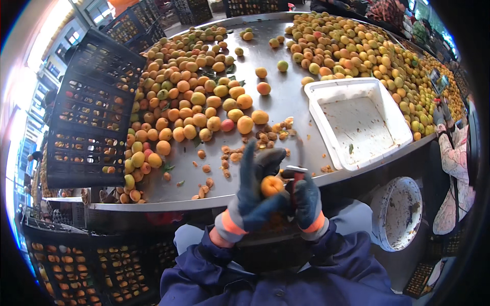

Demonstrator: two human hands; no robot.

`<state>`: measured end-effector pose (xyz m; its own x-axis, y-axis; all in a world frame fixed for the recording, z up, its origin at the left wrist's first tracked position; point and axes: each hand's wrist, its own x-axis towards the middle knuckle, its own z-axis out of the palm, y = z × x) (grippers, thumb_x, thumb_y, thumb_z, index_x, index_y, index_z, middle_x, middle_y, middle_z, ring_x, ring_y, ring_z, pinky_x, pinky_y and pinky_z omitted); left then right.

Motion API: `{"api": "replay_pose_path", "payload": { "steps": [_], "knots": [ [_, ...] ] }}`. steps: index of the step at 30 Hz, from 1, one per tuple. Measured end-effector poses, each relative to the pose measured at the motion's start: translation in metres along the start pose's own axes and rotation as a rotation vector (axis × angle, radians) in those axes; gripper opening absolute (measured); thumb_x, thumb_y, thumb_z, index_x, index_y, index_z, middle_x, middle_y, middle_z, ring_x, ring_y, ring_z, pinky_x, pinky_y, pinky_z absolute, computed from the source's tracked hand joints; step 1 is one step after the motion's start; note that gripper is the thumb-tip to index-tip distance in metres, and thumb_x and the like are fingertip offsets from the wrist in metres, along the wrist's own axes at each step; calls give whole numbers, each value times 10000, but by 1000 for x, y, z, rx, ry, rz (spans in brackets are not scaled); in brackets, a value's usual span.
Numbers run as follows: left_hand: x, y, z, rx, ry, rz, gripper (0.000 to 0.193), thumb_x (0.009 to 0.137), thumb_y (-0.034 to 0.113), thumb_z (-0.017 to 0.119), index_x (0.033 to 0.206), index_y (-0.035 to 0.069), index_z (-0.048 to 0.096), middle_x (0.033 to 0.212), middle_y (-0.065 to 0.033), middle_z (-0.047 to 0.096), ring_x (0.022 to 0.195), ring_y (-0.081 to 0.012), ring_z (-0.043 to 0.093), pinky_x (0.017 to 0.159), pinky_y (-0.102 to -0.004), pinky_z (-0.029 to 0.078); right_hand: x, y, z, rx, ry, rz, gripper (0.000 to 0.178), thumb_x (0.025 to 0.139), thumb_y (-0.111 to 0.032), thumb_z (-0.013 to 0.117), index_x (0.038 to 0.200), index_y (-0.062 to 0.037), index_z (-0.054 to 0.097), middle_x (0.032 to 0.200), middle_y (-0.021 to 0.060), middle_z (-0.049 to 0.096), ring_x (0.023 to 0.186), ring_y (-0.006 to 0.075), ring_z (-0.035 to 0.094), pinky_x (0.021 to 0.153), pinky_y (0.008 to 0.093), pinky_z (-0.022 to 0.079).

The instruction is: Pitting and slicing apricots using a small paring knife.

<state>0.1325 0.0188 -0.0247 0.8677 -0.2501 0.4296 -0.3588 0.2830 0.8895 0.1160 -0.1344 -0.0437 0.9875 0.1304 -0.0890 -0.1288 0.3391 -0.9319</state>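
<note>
Over the table's near edge, my left hand [250, 194], in a dark glove with a grey and orange cuff, holds an orange apricot [272, 186] against its palm and thumb. Its index finger points up. Just right of it, my right hand [307, 200] wears a matching glove and is closed around a small knife [295, 172] with a reddish handle and a short, shiny metal blade. The blade is close to the apricot; whether they touch I cannot tell. Ahead of my hands, several apricot pits [266, 137] and scraps lie on the metal table [283, 97].
Apricots [189, 109] cover the table's left, beside a tipped black crate [92, 112]; a bigger heap [352, 46] fills the far right. A white tray [357, 122] with bits of debris sits right of my hands. A stained white bucket [400, 214] stands below; another person's arm [451, 148] reaches in.
</note>
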Motion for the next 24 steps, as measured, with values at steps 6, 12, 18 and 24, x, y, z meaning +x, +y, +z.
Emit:
{"api": "replay_pose_path", "payload": {
  "steps": [6,12,18,24],
  "knots": [
    [-13,-7,6,890,85,234,830,706,268,771,1374,20,346,1326,-235,437,1185,-394,486,994,-442,393,3,-2,-4,15,-192,136,319,922,-261,561,1140,-28,573,957,18,605,859,82,549,730,231,456],
    [-15,6,7,269,-67,-271,613,877,310,616,1362,-4,411,1149,-213,589,1058,-366,578,923,-404,437,0,-11,-5,7,-40,145,280,918,-231,565,1103,-21,585,928,26,632,824,101,579,753,258,482],
    [-17,-5,22,559,47,-170,480,959,296,445,1348,14,433,1049,-206,638,943,-378,629,812,-381,490,4,12,0,-268,74,-203,265,908,-232,611,1085,-37,580,893,60,660,818,116,614,701,283,505],
    [-32,-26,21,560,113,-246,341,943,226,487,1213,18,509,995,-191,648,918,-348,643,781,-380,498,1,8,9,-540,112,-224,263,874,-242,649,1039,-48,584,810,144,674,738,236,686,654,322,518]
  ]
}}
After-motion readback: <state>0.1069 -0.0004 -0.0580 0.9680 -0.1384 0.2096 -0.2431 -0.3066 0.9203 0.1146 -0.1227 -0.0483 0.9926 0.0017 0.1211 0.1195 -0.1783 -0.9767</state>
